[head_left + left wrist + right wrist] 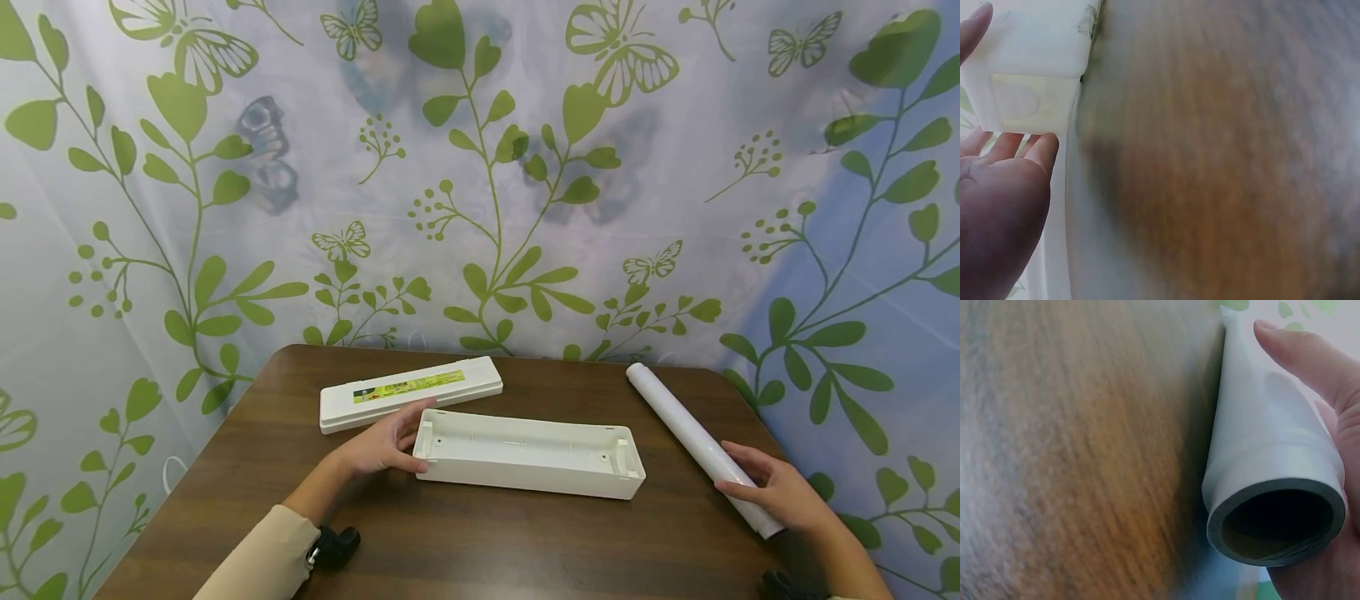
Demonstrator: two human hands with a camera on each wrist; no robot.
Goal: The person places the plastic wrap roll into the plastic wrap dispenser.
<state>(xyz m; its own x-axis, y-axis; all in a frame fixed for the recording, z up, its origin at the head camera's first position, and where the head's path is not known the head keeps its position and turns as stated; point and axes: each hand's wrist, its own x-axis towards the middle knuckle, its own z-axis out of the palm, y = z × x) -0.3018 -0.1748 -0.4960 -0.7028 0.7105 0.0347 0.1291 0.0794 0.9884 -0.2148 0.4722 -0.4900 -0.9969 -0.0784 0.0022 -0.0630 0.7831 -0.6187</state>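
A long white plastic box (pixel 525 477), its open side up, lies mid-table. My left hand (pixel 386 442) holds its left end, the thumb at the near corner and the fingers at the far one. In the left wrist view, the fingertips (pixel 1047 147) meet the edge of the box end (pixel 1035 103). At the right, my right hand (pixel 780 492) grips a white roll of cling film (pixel 686 425) near its closer end. The right wrist view shows the roll's hollow core (pixel 1275 522) and the thumb (pixel 1304 353) along its side.
Behind the left hand lies a white lid (pixel 480 379) with a yellow-green label (pixel 408 386). All stands on a brown wooden table (pixel 525 550). A leaf-and-butterfly curtain (pixel 375 275) hangs just past its back edge and around the sides.
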